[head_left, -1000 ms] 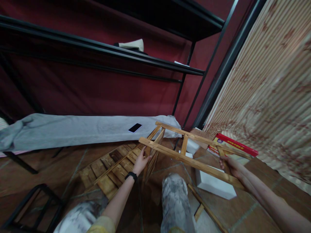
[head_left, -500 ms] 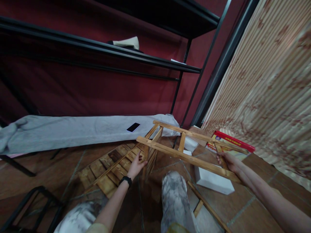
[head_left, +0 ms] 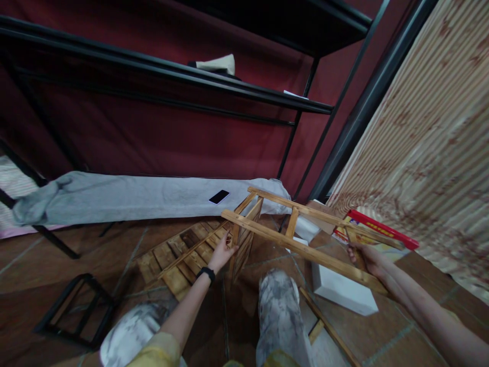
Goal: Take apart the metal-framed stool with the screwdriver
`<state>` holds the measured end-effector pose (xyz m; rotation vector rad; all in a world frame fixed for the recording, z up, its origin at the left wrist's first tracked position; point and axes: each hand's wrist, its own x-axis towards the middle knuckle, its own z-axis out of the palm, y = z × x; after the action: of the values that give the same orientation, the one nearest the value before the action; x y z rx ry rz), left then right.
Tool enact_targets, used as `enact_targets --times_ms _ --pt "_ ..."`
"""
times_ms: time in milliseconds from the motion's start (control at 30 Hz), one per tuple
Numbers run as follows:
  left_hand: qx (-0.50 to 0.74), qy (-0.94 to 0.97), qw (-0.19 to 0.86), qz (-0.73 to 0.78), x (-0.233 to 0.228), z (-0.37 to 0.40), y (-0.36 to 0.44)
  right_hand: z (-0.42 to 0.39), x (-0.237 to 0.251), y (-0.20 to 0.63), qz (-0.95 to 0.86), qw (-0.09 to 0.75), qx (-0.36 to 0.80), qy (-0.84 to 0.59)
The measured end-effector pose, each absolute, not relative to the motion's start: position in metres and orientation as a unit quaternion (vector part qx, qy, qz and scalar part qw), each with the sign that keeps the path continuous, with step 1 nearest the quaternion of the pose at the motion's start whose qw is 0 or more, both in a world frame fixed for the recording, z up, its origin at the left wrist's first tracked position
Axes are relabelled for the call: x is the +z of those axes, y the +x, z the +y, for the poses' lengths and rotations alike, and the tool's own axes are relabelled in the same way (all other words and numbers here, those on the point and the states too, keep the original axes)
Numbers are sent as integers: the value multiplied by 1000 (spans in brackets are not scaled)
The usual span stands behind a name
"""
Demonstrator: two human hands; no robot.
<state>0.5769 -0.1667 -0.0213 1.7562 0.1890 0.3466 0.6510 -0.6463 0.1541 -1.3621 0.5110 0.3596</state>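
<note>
A ladder-like wooden frame (head_left: 305, 250) of two long rails and short rungs is held up over my knees, tilted down to the right. My left hand (head_left: 223, 254), with a black wristband, grips the upright wooden piece at the frame's left end. My right hand (head_left: 364, 257) grips a rung at the frame's right end. Below the left hand a slatted wooden panel (head_left: 179, 257) lies on the tiled floor.
A white box (head_left: 344, 293) and another thin wooden frame (head_left: 328, 331) lie on the floor by my right knee. A grey cloth-covered bench (head_left: 133, 196) carries a black phone (head_left: 219, 197). A red box (head_left: 378, 232) leans at the striped curtain. Black metal shelving stands behind; a black stand (head_left: 72, 316) lies left.
The view has shifted slightly; both hands keep their hold on the wooden frame, which stays in nearly the same pose.
</note>
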Motion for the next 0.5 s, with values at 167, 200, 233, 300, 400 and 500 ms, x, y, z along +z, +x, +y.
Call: enact_targets --times_ms 167,200,233,300,400,500 --pt "152 753 635 76 -17 -166 585 -639 152 654 237 732 161 -618" --pt "150 749 641 74 -16 -166 586 -638 150 656 240 732 163 -616" --pt "148 745 646 73 -16 -167 586 -638 148 657 241 732 163 -616" --pt "144 744 648 77 -15 -167 586 -640 142 661 239 733 161 -616" --pt "151 752 635 91 -14 -160 582 -648 134 664 243 734 165 -612" --pt "173 763 615 96 -16 -139 572 -657 129 666 257 740 184 -594"
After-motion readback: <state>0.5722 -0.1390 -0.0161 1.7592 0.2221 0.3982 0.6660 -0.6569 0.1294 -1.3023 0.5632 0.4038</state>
